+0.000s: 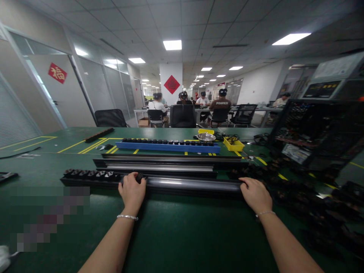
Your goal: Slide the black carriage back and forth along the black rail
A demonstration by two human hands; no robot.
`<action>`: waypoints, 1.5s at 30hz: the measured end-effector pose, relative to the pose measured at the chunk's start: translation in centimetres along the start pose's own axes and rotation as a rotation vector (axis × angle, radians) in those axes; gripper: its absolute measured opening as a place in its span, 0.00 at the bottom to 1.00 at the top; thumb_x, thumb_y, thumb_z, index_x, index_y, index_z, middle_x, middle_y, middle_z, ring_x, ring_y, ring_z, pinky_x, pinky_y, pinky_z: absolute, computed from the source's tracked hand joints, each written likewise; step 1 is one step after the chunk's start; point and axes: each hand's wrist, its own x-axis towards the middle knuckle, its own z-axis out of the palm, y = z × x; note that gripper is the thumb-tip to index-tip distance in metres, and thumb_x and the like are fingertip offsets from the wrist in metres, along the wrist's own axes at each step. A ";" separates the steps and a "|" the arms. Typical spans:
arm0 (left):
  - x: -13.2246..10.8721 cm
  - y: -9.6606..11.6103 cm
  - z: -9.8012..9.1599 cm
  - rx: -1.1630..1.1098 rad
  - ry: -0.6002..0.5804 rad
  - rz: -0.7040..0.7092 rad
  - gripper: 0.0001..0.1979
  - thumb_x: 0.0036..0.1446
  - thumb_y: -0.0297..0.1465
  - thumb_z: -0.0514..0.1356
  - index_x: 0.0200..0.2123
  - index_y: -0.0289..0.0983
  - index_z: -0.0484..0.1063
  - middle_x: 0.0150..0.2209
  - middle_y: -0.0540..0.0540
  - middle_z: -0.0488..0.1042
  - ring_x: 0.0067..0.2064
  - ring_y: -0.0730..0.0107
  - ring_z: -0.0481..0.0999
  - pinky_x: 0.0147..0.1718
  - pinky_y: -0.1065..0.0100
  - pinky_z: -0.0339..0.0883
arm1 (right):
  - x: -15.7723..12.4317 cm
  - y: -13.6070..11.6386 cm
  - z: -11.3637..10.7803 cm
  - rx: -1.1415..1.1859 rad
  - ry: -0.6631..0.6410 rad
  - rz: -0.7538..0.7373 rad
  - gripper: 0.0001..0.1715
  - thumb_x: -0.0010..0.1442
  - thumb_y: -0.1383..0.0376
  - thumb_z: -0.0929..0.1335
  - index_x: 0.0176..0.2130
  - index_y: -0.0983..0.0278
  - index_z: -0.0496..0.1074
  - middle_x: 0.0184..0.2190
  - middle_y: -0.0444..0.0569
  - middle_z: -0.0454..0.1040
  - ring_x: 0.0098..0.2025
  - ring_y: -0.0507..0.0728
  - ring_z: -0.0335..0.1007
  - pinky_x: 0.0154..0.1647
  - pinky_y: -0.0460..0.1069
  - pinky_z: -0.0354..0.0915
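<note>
A long black rail (193,183) lies across the green table in front of me, its smooth grey face bare toward the right. Several small black parts (92,174) with shiny faces sit in a row on its left section. My left hand (133,192) is closed around a small black part (140,177) at the end of that row, mostly hidden by the fingers. At the rail's right end my right hand (257,195) is closed on its edge, fingertips over the top. Behind it lie more black rails (159,167), parallel to the first.
A blue tray (167,148) with a row of black parts stands farther back. Beside it are a metal bowl (206,137) and a yellow bin (233,144). Loose black parts (309,201) crowd the right side, below a dark open-framed machine (298,132). People sit at far desks.
</note>
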 end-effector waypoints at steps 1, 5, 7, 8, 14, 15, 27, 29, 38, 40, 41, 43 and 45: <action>0.0 0.0 0.0 0.000 -0.001 0.003 0.14 0.54 0.34 0.54 0.44 0.37 0.65 0.43 0.41 0.70 0.49 0.59 0.67 0.55 0.54 0.50 | 0.0 0.0 0.0 0.000 0.000 0.000 0.24 0.56 0.62 0.55 0.43 0.60 0.73 0.48 0.47 0.72 0.52 0.59 0.61 0.52 0.54 0.58; -0.2 0.2 0.3 0.009 -0.010 0.040 0.14 0.53 0.34 0.54 0.43 0.37 0.66 0.42 0.42 0.70 0.48 0.59 0.68 0.56 0.53 0.49 | 0.0 -0.1 -0.1 -0.011 0.005 -0.014 0.24 0.55 0.63 0.55 0.43 0.61 0.73 0.47 0.48 0.72 0.52 0.59 0.62 0.52 0.53 0.58; -0.4 0.3 0.4 0.013 -0.007 0.067 0.14 0.53 0.34 0.55 0.42 0.36 0.66 0.42 0.42 0.70 0.48 0.59 0.68 0.56 0.53 0.49 | 0.0 -0.2 -0.1 -0.015 0.006 -0.012 0.24 0.55 0.64 0.55 0.43 0.61 0.73 0.47 0.48 0.72 0.52 0.59 0.62 0.51 0.54 0.59; -0.4 0.4 0.5 0.013 -0.003 0.076 0.14 0.53 0.34 0.55 0.42 0.36 0.66 0.41 0.42 0.70 0.48 0.59 0.68 0.56 0.53 0.49 | 0.0 -0.2 -0.2 -0.018 0.005 -0.008 0.24 0.55 0.63 0.55 0.43 0.61 0.73 0.47 0.48 0.72 0.52 0.59 0.62 0.51 0.54 0.59; -0.6 0.5 0.5 0.003 -0.001 0.097 0.13 0.53 0.34 0.54 0.42 0.36 0.66 0.41 0.42 0.71 0.48 0.60 0.68 0.56 0.53 0.50 | 0.0 0.0 0.0 -0.023 0.018 -0.032 0.24 0.55 0.64 0.55 0.43 0.62 0.73 0.47 0.48 0.72 0.51 0.58 0.62 0.51 0.53 0.59; -0.6 0.5 0.5 0.005 -0.002 0.097 0.13 0.53 0.34 0.54 0.42 0.37 0.66 0.41 0.43 0.71 0.48 0.60 0.68 0.56 0.54 0.50 | 0.1 0.0 0.1 -0.023 0.021 -0.033 0.24 0.55 0.64 0.55 0.43 0.62 0.73 0.47 0.48 0.72 0.51 0.58 0.62 0.51 0.53 0.59; -0.7 0.7 0.6 -0.015 -0.037 0.136 0.13 0.52 0.35 0.55 0.41 0.38 0.67 0.40 0.44 0.72 0.47 0.61 0.69 0.57 0.55 0.47 | 0.0 0.0 0.0 -0.008 0.032 -0.019 0.23 0.55 0.63 0.56 0.42 0.60 0.74 0.46 0.47 0.73 0.51 0.59 0.63 0.49 0.54 0.60; -0.8 0.8 0.5 -0.019 -0.040 0.145 0.13 0.52 0.36 0.55 0.41 0.39 0.67 0.40 0.45 0.72 0.47 0.61 0.69 0.57 0.54 0.47 | 0.0 0.0 -0.1 -0.008 0.022 -0.012 0.23 0.55 0.63 0.55 0.42 0.61 0.74 0.47 0.47 0.73 0.51 0.59 0.63 0.50 0.54 0.60; -1.1 1.5 0.1 -0.058 -0.088 0.184 0.12 0.52 0.35 0.56 0.40 0.39 0.68 0.39 0.45 0.73 0.45 0.63 0.71 0.55 0.58 0.51 | 0.1 0.2 0.4 -0.026 0.047 -0.031 0.23 0.54 0.64 0.56 0.42 0.61 0.74 0.46 0.47 0.73 0.50 0.58 0.63 0.50 0.53 0.60; -1.1 1.5 0.1 -0.074 -0.089 0.202 0.12 0.52 0.35 0.56 0.40 0.38 0.68 0.38 0.45 0.74 0.44 0.62 0.71 0.54 0.59 0.54 | 0.1 0.3 0.4 -0.025 0.049 -0.030 0.23 0.54 0.64 0.56 0.42 0.60 0.74 0.46 0.47 0.73 0.50 0.58 0.63 0.50 0.53 0.60; -1.1 1.5 0.1 -0.086 -0.090 0.210 0.11 0.52 0.35 0.56 0.39 0.38 0.68 0.38 0.45 0.74 0.44 0.62 0.72 0.53 0.60 0.56 | 0.1 0.3 0.4 -0.024 0.046 -0.029 0.23 0.55 0.64 0.56 0.42 0.60 0.74 0.46 0.47 0.73 0.50 0.58 0.63 0.50 0.53 0.60; -1.1 1.5 0.1 -0.114 -0.093 0.227 0.11 0.52 0.35 0.56 0.38 0.38 0.69 0.37 0.46 0.73 0.43 0.63 0.72 0.51 0.61 0.58 | 0.1 0.3 0.3 -0.023 0.035 -0.025 0.23 0.55 0.63 0.56 0.42 0.60 0.74 0.46 0.47 0.73 0.50 0.59 0.63 0.50 0.53 0.60; -1.1 1.4 0.2 -0.139 -0.101 0.246 0.10 0.51 0.34 0.56 0.38 0.38 0.69 0.36 0.46 0.73 0.43 0.63 0.72 0.49 0.62 0.60 | 0.1 0.2 0.2 -0.022 0.022 -0.015 0.23 0.56 0.63 0.55 0.43 0.60 0.74 0.46 0.47 0.73 0.51 0.59 0.63 0.50 0.54 0.59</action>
